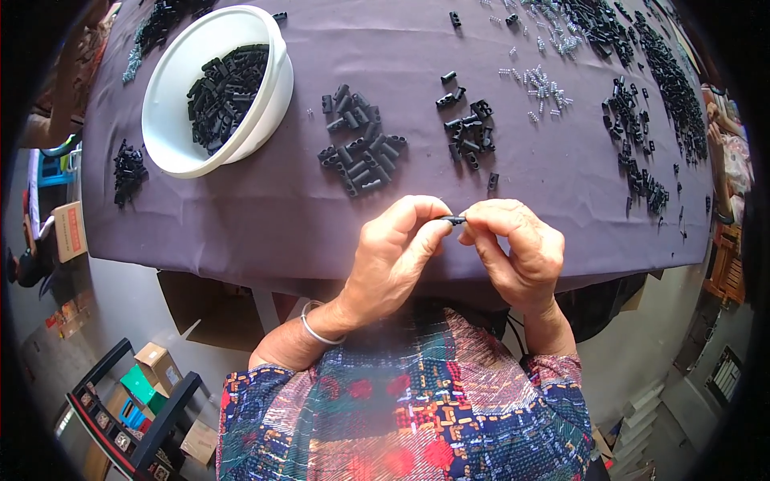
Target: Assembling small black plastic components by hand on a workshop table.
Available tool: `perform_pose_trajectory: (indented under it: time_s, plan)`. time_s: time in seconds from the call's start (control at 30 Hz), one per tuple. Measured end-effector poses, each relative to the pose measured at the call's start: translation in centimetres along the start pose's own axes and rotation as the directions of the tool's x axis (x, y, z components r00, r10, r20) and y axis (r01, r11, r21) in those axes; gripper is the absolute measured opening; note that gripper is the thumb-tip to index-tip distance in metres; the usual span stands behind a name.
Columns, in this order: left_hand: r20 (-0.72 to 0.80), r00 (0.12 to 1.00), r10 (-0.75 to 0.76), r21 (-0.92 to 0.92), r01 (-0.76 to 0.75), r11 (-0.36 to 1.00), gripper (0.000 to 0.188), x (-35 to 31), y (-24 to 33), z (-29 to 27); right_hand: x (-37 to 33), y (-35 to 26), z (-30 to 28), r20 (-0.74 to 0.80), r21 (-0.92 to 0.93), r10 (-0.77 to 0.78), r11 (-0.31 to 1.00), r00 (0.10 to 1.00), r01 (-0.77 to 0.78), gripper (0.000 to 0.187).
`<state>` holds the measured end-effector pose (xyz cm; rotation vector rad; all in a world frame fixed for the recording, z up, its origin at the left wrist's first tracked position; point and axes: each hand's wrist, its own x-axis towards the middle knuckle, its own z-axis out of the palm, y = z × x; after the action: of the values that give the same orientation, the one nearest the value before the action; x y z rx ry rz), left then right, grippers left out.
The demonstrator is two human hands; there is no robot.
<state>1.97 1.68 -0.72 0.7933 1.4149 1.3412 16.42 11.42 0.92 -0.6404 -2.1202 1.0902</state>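
Fingertips of both hands are brought together over the near edge of the table, and a small black part (453, 219) is pinched between them. The left hand (397, 252) is closed on the part's left end with thumb and forefinger; a metal bangle (317, 330) is worn at its wrist. The right hand (517, 252) is closed on the right end in the same way. Only a short, dark, slightly glossy sliver of the part is seen between the fingers; its full shape cannot be told.

Just beyond the hands, on the purple cloth (265, 212) covering the table, two loose heaps of similar black pieces are laid: a larger heap (359, 144) to the left and a smaller heap (467, 128) to the right. A white bowl (172, 148), partly filled with black pieces, is set at the far left. Small clear springs (544, 86) are scattered further back, and a long band of black pieces (654, 104) is spread along the right side.
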Motion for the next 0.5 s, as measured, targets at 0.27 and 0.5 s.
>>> perform_pose_trajectory:
  time_s: [0.27,0.5]
  plan:
    - [-0.005,1.000,-0.004,-0.004,0.004,1.000,0.011,-0.07,-0.05,-0.19,0.32,-0.17,0.12,0.020,-0.009,0.004,1.000,1.000,-0.004,0.023]
    - [0.012,0.999,-0.032,-0.046,0.033,0.998,0.011,0.07,0.31,-0.33,0.40,0.20,0.59,0.035,-0.003,-0.018,1.000,0.999,0.018,0.024]
